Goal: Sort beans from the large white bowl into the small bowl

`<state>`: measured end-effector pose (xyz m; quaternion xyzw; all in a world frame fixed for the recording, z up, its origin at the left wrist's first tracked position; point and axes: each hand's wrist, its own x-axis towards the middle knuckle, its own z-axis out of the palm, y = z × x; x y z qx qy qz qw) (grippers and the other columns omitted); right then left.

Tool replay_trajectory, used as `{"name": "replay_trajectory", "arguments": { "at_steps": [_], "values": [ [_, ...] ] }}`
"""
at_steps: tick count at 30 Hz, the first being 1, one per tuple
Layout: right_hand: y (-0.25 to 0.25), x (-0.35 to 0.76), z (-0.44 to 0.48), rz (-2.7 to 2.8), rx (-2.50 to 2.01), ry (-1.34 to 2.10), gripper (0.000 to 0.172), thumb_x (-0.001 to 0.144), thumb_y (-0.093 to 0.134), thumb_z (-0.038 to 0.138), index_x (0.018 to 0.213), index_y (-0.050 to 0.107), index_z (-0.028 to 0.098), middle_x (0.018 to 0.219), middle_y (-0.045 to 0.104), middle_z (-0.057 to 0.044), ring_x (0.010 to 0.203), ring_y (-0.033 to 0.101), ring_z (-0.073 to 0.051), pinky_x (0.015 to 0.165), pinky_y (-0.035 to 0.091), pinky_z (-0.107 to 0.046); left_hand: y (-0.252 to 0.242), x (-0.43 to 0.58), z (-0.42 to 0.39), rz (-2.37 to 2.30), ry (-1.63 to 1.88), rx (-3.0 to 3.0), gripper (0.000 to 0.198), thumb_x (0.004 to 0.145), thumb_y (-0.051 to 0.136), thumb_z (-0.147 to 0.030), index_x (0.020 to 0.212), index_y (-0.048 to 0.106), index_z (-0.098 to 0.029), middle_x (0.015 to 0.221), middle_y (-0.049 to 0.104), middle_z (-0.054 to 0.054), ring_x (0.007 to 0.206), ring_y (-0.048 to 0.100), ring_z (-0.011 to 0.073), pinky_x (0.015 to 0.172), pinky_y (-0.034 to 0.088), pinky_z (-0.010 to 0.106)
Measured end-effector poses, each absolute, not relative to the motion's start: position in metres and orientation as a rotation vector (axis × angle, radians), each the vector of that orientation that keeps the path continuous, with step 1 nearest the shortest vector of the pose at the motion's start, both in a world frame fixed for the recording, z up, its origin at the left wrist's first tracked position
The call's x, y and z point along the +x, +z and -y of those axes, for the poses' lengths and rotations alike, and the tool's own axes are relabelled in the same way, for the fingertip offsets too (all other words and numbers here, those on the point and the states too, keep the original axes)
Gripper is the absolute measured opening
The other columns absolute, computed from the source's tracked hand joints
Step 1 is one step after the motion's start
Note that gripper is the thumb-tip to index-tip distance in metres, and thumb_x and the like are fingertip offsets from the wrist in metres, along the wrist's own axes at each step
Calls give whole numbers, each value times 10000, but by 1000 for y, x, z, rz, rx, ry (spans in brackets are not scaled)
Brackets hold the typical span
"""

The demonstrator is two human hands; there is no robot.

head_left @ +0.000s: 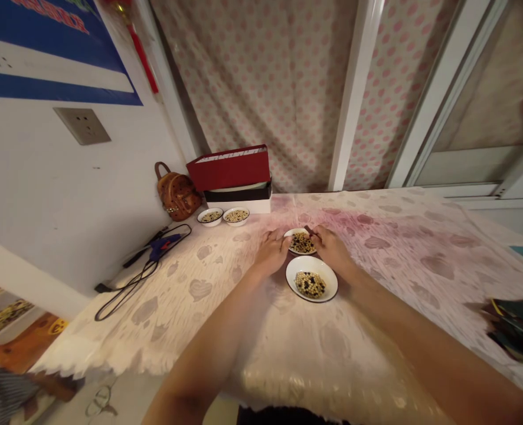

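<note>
A white bowl (303, 241) with a dark rim holds a mix of pale yellow and black beans. My left hand (273, 251) has its fingers curled at this bowl's left rim. On its right side, my right hand (330, 243) has closed fingers on a small dark brown piece (309, 231), whose kind I cannot make out; it lies over the rim. Nearer to me, between my forearms, stands a wider white dish (291, 283) with pale beans and some black ones at its bottom. Neither hand touches this dish.
Two similar bowls, a left one (210, 217) and a right one (236, 216), stand before a white box (244, 205) with a red lid (230, 168). A brown backpack-shaped bag (177, 193), a blue glue gun (160, 247) with its cord, and a dark green item (520, 327) flank the patterned tablecloth (190, 319).
</note>
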<state>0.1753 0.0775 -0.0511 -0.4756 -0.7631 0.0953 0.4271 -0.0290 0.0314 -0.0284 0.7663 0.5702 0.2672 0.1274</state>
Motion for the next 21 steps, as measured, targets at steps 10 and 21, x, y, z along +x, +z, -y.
{"name": "replay_trajectory", "arguments": {
  "at_steps": [10, 21],
  "values": [
    [-41, 175, -79, 1936, -1174, 325, 70, 875, 498, 241, 819, 538, 257, 736, 713, -41, 679, 646, -232, 668, 471, -334, -29, -27, -38, -1618, 791, 2219, 553, 1092, 224, -384, 1374, 674, -230, 1530, 580, 61, 1505, 391, 200, 1281, 235, 405],
    [-39, 180, -62, 1923, -1171, 419, 92, 910, 476, 253, 847, 541, 270, 739, 779, -11, 701, 708, -235, 715, 494, -343, -19, -34, -29, -1595, 1035, 2160, 534, 1072, 358, -381, 840, 817, -238, 1167, 709, 70, 1253, 552, 211, 1169, 384, 362]
  ]
}}
